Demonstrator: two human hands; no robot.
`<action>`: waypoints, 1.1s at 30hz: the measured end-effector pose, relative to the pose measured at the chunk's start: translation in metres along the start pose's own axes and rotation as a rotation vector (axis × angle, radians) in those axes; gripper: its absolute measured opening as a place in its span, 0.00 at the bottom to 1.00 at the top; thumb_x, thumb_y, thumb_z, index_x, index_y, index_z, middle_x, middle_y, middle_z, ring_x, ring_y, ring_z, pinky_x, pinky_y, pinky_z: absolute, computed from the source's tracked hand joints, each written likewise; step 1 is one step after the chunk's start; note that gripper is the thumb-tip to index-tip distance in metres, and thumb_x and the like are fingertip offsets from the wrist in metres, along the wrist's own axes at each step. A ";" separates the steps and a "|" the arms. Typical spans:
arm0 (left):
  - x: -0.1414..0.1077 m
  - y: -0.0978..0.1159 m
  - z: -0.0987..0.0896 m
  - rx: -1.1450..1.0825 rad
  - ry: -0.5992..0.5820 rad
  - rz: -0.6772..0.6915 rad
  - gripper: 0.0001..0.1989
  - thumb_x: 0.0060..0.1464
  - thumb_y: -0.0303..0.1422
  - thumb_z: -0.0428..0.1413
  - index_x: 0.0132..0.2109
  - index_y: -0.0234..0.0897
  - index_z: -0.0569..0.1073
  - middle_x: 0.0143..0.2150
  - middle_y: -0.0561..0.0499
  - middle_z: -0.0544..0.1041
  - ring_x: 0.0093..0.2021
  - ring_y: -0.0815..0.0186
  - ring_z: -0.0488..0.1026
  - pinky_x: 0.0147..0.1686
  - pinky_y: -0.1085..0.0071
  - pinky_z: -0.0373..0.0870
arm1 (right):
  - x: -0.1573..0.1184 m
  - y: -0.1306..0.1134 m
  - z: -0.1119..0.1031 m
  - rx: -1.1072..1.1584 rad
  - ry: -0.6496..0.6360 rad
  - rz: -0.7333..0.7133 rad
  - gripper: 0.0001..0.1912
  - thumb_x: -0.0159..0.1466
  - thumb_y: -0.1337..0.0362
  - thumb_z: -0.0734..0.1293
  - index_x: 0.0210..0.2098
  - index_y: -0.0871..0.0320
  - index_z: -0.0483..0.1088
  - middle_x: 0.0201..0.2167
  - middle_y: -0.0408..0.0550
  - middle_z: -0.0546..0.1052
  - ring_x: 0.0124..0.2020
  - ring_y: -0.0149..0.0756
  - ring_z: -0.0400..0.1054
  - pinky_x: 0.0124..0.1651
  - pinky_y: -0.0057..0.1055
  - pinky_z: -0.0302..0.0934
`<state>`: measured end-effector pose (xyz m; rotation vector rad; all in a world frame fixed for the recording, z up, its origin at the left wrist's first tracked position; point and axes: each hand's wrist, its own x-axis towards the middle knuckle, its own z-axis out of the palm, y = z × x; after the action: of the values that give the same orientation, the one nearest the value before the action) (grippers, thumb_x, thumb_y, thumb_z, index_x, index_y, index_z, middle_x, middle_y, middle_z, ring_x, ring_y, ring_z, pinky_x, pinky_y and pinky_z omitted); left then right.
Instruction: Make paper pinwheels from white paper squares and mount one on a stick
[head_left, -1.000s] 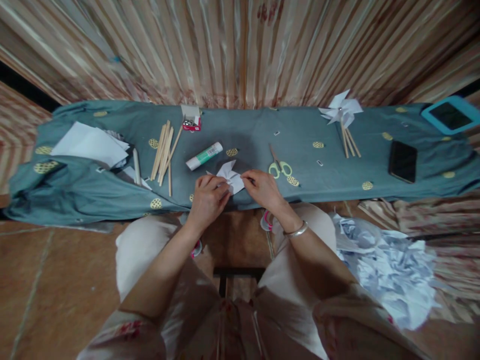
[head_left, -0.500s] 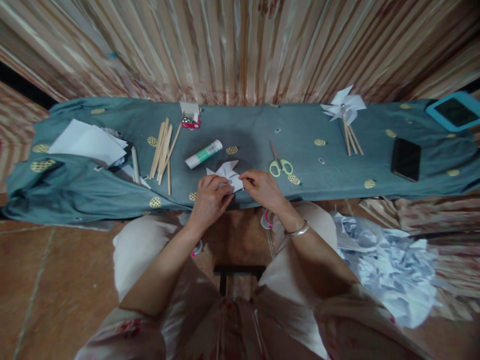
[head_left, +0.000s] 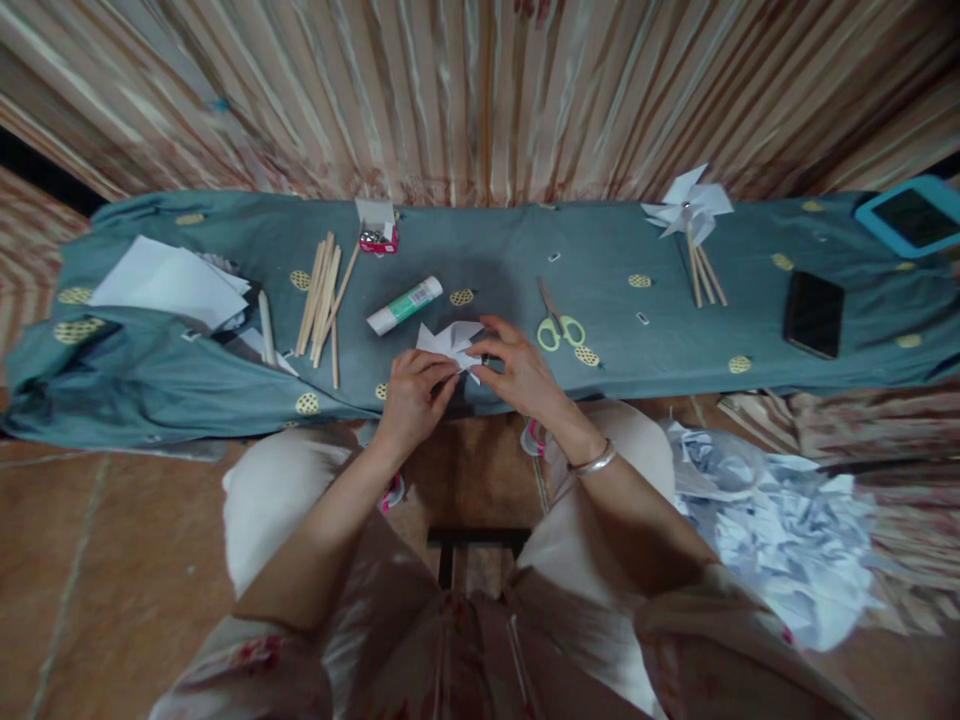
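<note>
A white paper pinwheel [head_left: 452,340] with folded blades is between my hands near the front edge of the cloth-covered table. My left hand [head_left: 416,393] pinches its lower left side between thumb and fingers. At its right side, my right hand [head_left: 521,370] has thumb and fingers spread, the fingertips touching or very near a blade. Just behind the pinwheel lies a glue stick [head_left: 405,305] with a green and white label. Scissors [head_left: 559,325] with pale green handles rest to the right of my right hand.
Wooden sticks [head_left: 319,300] and an open red box [head_left: 379,237] of small metal pieces lie at the left, beyond them white paper sheets [head_left: 161,283]. Finished pinwheels on sticks [head_left: 688,210], a black phone [head_left: 814,313] and a blue-framed tablet [head_left: 915,218] are right. Crumpled paper [head_left: 795,540] fills a bag below.
My right hand has opened from a pinch at the pinwheel's right edge, its fingers now spread. The pinwheel has turned slightly, while my left hand keeps hold and has shifted a little left.
</note>
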<state>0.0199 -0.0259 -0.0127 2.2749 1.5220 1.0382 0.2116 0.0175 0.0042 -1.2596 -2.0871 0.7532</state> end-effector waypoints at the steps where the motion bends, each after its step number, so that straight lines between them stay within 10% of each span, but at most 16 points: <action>1: 0.000 0.000 0.000 -0.018 0.005 -0.001 0.07 0.62 0.32 0.56 0.41 0.39 0.80 0.41 0.47 0.81 0.44 0.59 0.75 0.47 0.58 0.68 | 0.001 0.000 0.002 0.013 -0.006 -0.007 0.09 0.60 0.68 0.70 0.40 0.54 0.79 0.62 0.53 0.70 0.62 0.46 0.65 0.66 0.48 0.57; 33: -0.006 -0.001 -0.008 0.061 -0.078 -0.043 0.09 0.62 0.32 0.54 0.42 0.43 0.81 0.41 0.48 0.82 0.49 0.57 0.73 0.60 0.49 0.59 | 0.005 -0.008 0.019 0.011 0.033 0.052 0.04 0.60 0.67 0.67 0.31 0.55 0.76 0.62 0.55 0.71 0.62 0.48 0.67 0.65 0.47 0.58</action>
<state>0.0128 -0.0325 -0.0096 2.2837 1.5843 0.8922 0.1914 0.0160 -0.0017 -1.3165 -2.0276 0.7606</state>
